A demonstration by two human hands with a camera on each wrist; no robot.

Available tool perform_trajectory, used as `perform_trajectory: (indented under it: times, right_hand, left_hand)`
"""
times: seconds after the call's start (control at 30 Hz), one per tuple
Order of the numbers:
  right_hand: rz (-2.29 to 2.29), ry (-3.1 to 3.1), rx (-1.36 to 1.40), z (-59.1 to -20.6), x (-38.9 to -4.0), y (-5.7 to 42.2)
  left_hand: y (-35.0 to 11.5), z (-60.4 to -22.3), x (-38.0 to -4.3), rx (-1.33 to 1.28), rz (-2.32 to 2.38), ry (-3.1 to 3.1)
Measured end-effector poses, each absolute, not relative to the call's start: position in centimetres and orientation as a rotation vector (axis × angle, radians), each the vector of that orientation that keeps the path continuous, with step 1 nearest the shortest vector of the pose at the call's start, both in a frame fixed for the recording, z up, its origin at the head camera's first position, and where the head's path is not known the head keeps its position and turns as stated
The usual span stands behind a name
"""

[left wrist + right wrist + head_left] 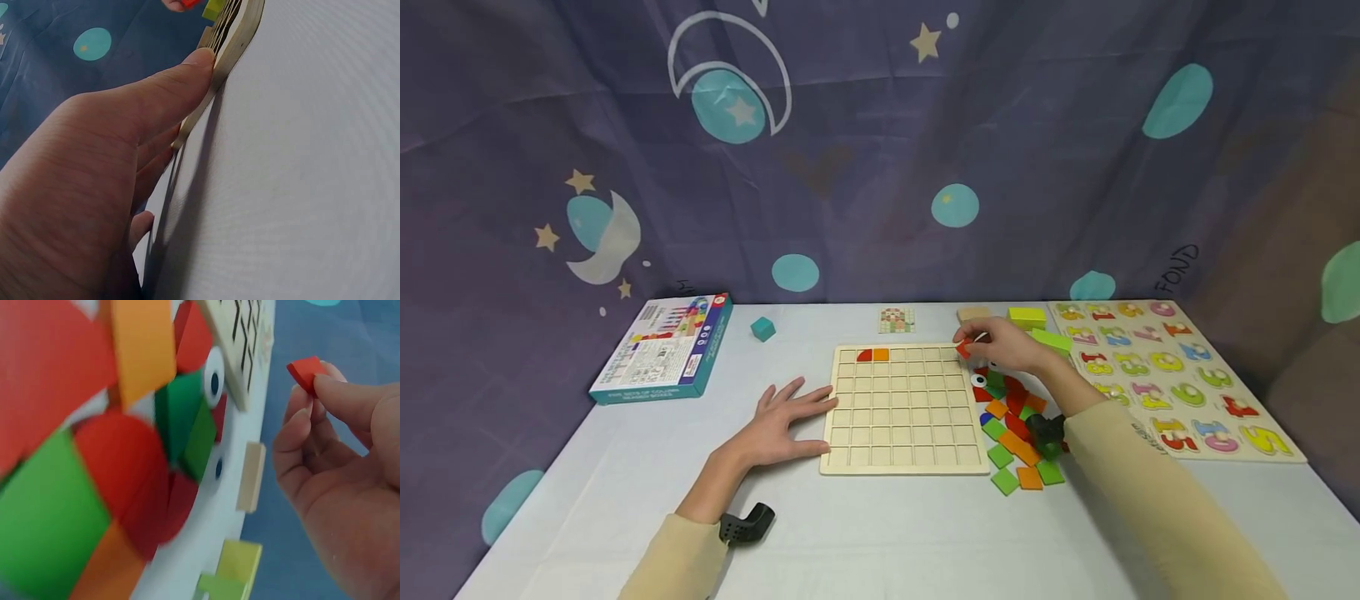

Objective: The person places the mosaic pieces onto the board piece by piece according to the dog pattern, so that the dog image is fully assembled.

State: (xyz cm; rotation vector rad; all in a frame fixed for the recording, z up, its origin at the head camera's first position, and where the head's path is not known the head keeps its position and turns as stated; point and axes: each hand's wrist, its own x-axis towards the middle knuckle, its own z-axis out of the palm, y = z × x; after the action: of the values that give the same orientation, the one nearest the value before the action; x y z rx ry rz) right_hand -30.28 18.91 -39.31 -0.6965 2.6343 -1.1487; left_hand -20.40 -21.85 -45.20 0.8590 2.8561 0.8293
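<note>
The left hand (pixel 778 425), with fingers spread and rather straight, touches the left edge of the wooden board (pixel 901 435). Before the near edge stretches white table (pixel 880 533), while loose pieces (pixel 1017 447) crowd the right edge. The right hand (pixel 1011 346) pinches a red piece (pixel 963 348) by the board's far right corner. The left wrist view shows the board's thickness better than the head view; the right wrist view reveals one corner of the red piece pointing away from the fingertips. Its long axis cannot be told.

One gridded board (pixel 904 418), one teal cube (pixel 763 329), one box (pixel 662 350)
</note>
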Motion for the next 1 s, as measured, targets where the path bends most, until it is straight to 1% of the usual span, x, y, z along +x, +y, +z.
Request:
perform_trajectory:
  times: [0.4,0.77,1.0]
  right_hand:
    - [-1.197,2.65,-0.643,-39.5,-31.8,15.0]
    - [-1.194,2.599,-0.69,-39.6,-32.5,11.9]
    - [-1.115,2.652,-0.733,-40.4,-33.2,10.0]
  left_hand:
    - [-21.7,-45.2,-20.5,0.86,0.819,2.859]
    - [-21.8,-45.1,-20.3,0.847,0.827,2.858]
    - [-21.7,-45.1,-20.4,0.844,0.83,2.853]
